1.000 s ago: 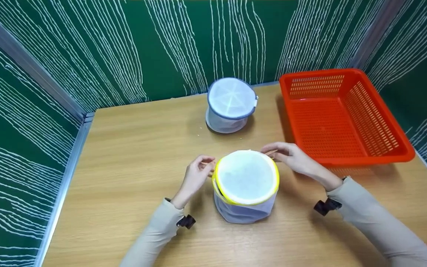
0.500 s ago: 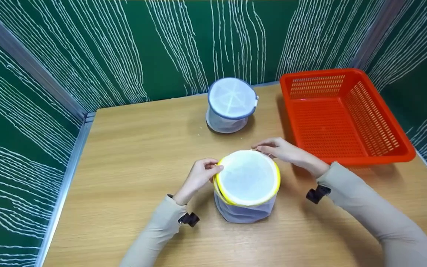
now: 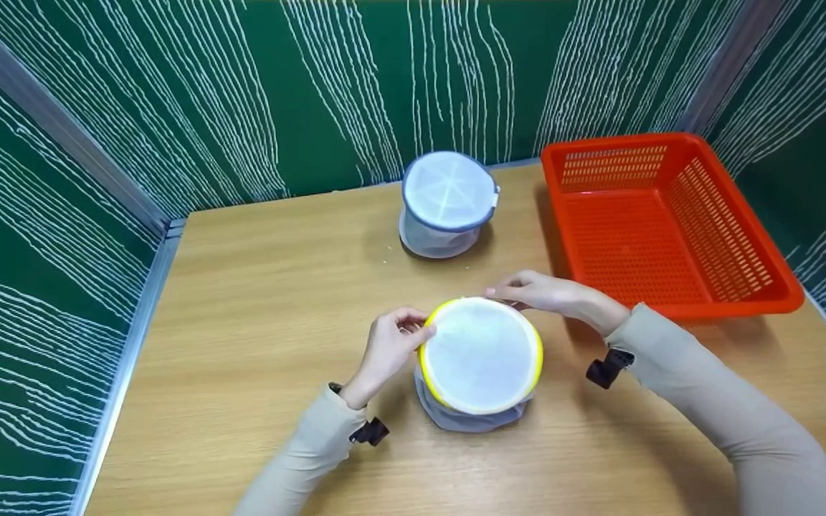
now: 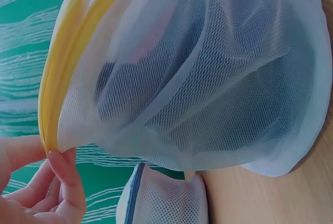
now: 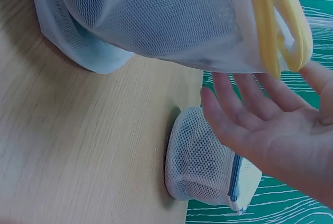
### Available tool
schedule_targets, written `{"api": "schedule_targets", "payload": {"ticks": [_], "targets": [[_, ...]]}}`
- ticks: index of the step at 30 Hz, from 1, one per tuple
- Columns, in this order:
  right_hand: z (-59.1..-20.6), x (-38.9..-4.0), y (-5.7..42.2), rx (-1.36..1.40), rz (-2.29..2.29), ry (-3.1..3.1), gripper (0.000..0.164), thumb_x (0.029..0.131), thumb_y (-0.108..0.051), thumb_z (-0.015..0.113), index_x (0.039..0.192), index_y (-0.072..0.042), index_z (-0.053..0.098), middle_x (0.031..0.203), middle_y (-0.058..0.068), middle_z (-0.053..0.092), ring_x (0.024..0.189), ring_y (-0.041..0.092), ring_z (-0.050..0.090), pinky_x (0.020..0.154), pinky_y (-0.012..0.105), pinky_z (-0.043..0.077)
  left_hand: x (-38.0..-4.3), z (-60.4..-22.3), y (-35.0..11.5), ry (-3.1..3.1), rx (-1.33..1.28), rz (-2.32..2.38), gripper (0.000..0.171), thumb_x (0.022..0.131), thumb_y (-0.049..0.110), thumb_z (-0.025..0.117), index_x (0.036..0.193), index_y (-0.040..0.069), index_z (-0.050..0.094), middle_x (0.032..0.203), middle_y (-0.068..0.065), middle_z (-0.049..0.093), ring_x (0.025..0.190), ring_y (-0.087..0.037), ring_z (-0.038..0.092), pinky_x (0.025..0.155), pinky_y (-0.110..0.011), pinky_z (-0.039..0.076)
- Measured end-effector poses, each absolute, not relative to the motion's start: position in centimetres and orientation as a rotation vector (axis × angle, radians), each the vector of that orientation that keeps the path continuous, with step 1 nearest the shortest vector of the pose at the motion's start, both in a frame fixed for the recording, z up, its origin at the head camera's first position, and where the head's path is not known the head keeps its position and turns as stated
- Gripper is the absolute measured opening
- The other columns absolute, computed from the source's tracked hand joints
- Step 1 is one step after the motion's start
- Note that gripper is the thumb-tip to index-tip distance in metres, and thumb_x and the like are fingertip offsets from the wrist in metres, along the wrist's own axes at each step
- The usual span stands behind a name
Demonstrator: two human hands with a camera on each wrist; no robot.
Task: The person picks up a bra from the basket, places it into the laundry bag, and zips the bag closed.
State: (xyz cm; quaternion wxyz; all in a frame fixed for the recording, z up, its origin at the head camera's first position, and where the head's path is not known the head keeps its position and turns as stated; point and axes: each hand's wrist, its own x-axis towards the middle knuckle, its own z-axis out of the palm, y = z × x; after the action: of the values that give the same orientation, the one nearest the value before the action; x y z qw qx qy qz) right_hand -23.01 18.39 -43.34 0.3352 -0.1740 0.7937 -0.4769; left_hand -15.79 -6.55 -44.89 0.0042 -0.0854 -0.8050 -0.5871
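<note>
A white mesh laundry bag [image 3: 481, 358] with a yellow zip rim stands on the table between my hands, its round lid facing up. At the rim's left side my left hand [image 3: 391, 342] pinches the yellow edge between thumb and forefinger; the left wrist view shows this grip closely. My right hand [image 3: 549, 294] holds the far right of the rim. In the right wrist view its thumb lies at the yellow band [image 5: 263, 26], while several fingertips go out of sight behind the mesh. Soft folds run down the bag's side.
Behind stands a smaller mesh bag [image 3: 449, 190] with a blue rim, near the back wall. An orange-red plastic basket [image 3: 678, 309] sits at the right. Green panels [image 3: 320, 93] with white lines enclose the wooden table [image 3: 262, 287].
My left thumb has come over the rim and the fingers now pinch it. The right hand has shifted left along the far edge. The yellow-rimmed lid has tilted and moved slightly toward me.
</note>
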Motion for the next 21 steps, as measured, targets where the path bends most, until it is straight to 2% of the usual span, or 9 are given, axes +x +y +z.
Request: {"api": "schedule_targets", "payload": {"ticks": [8,14,17,21], "targets": [[-43.3,-22.7,18.4,-0.588,-1.167,2.075,0.046,0.085,-0.037,0.056,0.115,-0.003,0.058,0.111,0.009,0.060,0.102,0.020,0.053,0.093,0.039,0.039,-14.8,-45.1,-6.1,-2.453,-0.369,-1.725,0.012,0.072,0.000,0.069,0.082,-0.004,0.066,0.074,-0.011,0.061,0.063,-0.012,0.051,0.057,-0.020,0.045],[-43.3,-22.2,18.2,-0.647,-1.096,2.134,0.046,0.081,-0.036,0.061,0.112,-0.003,0.060,0.109,0.009,0.061,0.098,0.018,0.054,0.092,0.038,0.040,-13.5,-43.0,-5.6,-2.451,-0.413,-1.650,0.009,0.070,-0.006,0.067,0.079,-0.008,0.066,0.072,-0.016,0.060,0.061,-0.017,0.051,0.056,-0.021,0.045],[-43.3,-22.0,18.1,-0.668,-1.099,2.140,0.040,0.080,-0.031,0.064,0.109,-0.002,0.062,0.106,0.010,0.062,0.093,0.017,0.055,0.088,0.035,0.043,-12.8,-41.9,-5.5,-2.461,-0.439,-1.656,0.009,0.071,-0.007,0.066,0.079,-0.010,0.065,0.072,-0.017,0.059,0.061,-0.014,0.050,0.057,-0.021,0.045],[-43.3,-21.7,17.9,-0.644,-1.112,2.155,0.035,0.079,-0.024,0.065,0.105,0.000,0.063,0.103,0.010,0.064,0.090,0.015,0.056,0.085,0.031,0.045,-13.0,-42.2,-5.6,-2.510,-0.453,-1.721,0.010,0.072,-0.004,0.067,0.081,-0.009,0.065,0.075,-0.016,0.059,0.064,-0.010,0.050,0.061,-0.021,0.046]]}}
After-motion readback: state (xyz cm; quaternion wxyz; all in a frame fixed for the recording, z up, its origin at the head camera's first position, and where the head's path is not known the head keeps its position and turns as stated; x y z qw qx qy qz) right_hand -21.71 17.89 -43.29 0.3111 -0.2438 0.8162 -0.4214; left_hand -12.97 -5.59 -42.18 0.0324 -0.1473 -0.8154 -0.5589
